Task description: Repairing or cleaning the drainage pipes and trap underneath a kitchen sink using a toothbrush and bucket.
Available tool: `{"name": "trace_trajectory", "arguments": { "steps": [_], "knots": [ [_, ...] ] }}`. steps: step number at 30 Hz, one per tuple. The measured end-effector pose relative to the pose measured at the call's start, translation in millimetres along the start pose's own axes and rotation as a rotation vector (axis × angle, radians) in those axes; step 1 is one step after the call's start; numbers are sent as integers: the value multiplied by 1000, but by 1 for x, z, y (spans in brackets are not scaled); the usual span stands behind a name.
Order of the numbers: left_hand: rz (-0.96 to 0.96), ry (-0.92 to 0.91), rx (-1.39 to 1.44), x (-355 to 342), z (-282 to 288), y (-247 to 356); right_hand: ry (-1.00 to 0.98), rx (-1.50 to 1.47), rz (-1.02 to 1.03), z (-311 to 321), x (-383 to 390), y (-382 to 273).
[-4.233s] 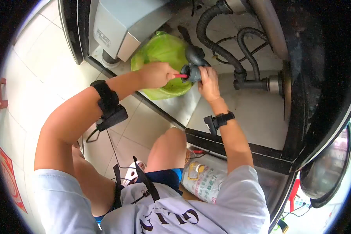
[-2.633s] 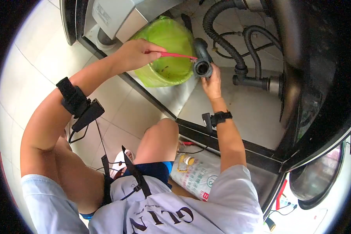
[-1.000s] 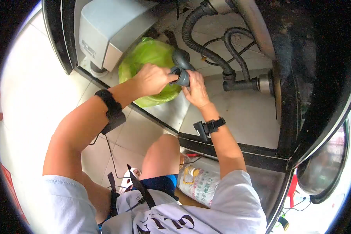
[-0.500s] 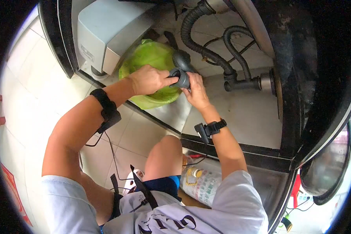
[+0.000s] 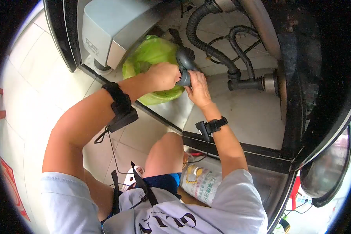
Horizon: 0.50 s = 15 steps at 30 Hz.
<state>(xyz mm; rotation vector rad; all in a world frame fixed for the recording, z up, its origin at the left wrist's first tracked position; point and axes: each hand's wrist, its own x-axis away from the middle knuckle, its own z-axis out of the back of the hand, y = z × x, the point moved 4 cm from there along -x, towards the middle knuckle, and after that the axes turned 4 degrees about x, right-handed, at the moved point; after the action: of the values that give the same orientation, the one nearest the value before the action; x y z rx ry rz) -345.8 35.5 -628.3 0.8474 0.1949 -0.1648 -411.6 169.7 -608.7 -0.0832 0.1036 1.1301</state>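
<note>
Inside an open cabinet, a grey plastic drain pipe (image 5: 187,61) with a bend is held over a bin lined with a green plastic bag (image 5: 150,48). My right hand (image 5: 199,89) grips the pipe's wide end from the right, fingers wrapped over its side. At the mouth of that end my left hand (image 5: 164,76) is closed, its back turned up. Its fingertips are hidden, so whether a finger reaches inside the pipe cannot be seen. A black corrugated piece (image 5: 176,37) lies behind the bend.
Black corrugated hoses (image 5: 199,37) and a pipe joint (image 5: 243,84) run along the cabinet's back right. A grey box-shaped appliance (image 5: 113,29) stands at left. The black cabinet sill (image 5: 238,146) lies below my forearms. A clear plastic bottle (image 5: 201,181) lies near my knee.
My left hand has turned over at the pipe's mouth; its index finger, visible before, is now hidden. The pipe's mouth, which faced up, now shows from the side. The right hand keeps its grip.
</note>
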Motion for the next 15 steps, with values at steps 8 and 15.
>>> {"name": "trace_trajectory", "arguments": {
  "steps": [8, 15],
  "knots": [
    [223, -54, 658, 23, 10, -47, 25, -13, -52, -5, 13, 20],
    [295, -91, 673, 47, 42, -45, 64, -75, -161, -4, 28, 36]
  ]
}}
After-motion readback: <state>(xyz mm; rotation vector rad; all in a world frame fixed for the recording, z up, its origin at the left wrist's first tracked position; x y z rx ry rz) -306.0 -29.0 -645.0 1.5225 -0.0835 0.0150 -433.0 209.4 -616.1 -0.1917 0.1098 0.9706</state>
